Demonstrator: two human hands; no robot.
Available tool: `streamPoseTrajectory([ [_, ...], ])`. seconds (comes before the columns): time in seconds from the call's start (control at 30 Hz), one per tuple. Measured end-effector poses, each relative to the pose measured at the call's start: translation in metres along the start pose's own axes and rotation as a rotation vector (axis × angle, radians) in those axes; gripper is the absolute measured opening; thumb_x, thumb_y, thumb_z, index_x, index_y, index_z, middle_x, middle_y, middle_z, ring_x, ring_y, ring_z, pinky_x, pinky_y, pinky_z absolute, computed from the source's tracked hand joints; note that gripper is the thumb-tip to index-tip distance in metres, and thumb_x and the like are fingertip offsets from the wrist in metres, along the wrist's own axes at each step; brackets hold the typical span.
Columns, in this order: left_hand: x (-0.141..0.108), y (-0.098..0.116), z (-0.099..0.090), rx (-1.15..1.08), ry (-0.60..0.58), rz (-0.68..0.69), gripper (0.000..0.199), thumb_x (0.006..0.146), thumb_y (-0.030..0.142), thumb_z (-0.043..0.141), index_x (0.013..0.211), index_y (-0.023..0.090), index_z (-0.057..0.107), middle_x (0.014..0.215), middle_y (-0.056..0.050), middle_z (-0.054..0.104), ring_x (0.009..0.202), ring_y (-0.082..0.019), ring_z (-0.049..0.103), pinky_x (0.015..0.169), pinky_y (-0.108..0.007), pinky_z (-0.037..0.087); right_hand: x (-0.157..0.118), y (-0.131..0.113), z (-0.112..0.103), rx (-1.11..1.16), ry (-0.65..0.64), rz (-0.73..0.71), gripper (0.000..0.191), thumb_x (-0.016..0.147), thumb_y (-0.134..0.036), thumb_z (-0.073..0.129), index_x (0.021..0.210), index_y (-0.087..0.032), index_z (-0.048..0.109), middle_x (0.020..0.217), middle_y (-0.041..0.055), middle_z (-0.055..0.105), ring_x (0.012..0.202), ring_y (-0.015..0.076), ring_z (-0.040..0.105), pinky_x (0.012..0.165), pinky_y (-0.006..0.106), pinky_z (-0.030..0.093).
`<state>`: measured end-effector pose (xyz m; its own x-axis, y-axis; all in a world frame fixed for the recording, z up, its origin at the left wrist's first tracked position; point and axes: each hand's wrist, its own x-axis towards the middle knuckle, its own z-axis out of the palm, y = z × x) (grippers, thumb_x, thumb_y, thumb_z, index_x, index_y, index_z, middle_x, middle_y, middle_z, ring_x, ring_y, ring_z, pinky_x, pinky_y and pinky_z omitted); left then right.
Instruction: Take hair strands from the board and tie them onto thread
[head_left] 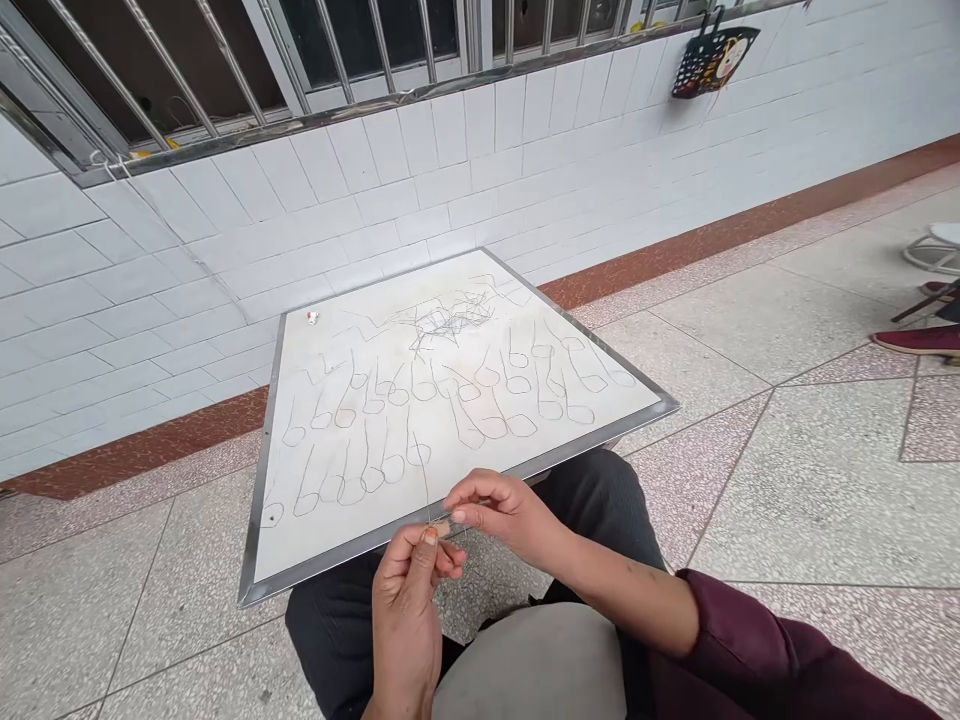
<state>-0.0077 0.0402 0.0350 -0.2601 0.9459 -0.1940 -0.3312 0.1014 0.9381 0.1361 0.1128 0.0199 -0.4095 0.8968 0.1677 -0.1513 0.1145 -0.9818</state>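
My left hand (409, 600) is closed in a pinch on a thin dark wire (425, 478), whose long end sticks up over the board's near edge. Beside it my right hand (517, 518) pinches the same wire between thumb and fingertips, close to the left fingertips. A small tan patch shows between the hands; I cannot tell what it is. Both hands are above my lap at the front of a white board with a metal rim (330, 548). Several bent wire pieces with round loops (351, 490) lie on it in rows.
A tangle of loose wires (454, 318) lies towards the board's far side. A small red and white object (312, 318) sits at its far left corner. Behind is a tiled wall (420, 160) with a barred window and a hanging black basket (709, 65). A red shoe (915, 341) shows at right.
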Motion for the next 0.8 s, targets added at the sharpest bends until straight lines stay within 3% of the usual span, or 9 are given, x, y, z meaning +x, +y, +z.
streamPoseTrajectory([
  [0.27,-0.004,-0.001,-0.002,0.000,-0.013,0.012,0.029,0.083,0.040,0.072,0.068,0.018,0.063,0.062,0.002,0.058,0.066,-0.015,0.059,0.067,-0.025,0.048,-0.001,-0.001,0.006,-0.208,0.024,-0.043,0.011,0.090,-0.027,0.061,0.086,-0.022,0.070,0.082,0.0006,0.065,0.079,0.0150,0.060,0.073,0.029,0.045],
  [0.4,0.000,-0.005,-0.007,0.020,-0.028,-0.031,0.028,0.082,0.042,0.074,0.072,0.017,0.065,0.068,0.000,0.060,0.076,-0.018,0.063,0.069,-0.027,0.051,-0.003,0.001,0.008,-0.324,0.028,-0.095,0.011,0.091,-0.023,0.059,0.087,-0.022,0.069,0.081,0.0009,0.064,0.076,0.0148,0.059,0.070,0.028,0.045],
  [0.6,0.009,-0.009,-0.010,0.093,-0.052,-0.053,0.035,0.084,0.050,0.069,0.099,0.019,0.072,0.081,-0.004,0.064,0.087,-0.021,0.062,0.067,-0.029,0.054,0.001,0.008,0.008,-0.363,0.050,-0.073,0.011,0.090,-0.020,0.059,0.086,-0.022,0.068,0.078,0.0000,0.062,0.074,0.0140,0.057,0.069,0.027,0.044],
  [0.8,0.017,-0.009,-0.013,0.123,-0.083,-0.030,0.058,0.087,0.062,0.059,0.128,0.020,0.063,0.102,-0.010,0.069,0.105,-0.028,0.062,0.080,-0.037,0.055,0.010,0.024,0.002,-0.342,0.128,-0.063,0.010,0.090,-0.022,0.059,0.087,-0.022,0.069,0.079,0.0003,0.062,0.073,0.0142,0.057,0.068,0.027,0.044],
])
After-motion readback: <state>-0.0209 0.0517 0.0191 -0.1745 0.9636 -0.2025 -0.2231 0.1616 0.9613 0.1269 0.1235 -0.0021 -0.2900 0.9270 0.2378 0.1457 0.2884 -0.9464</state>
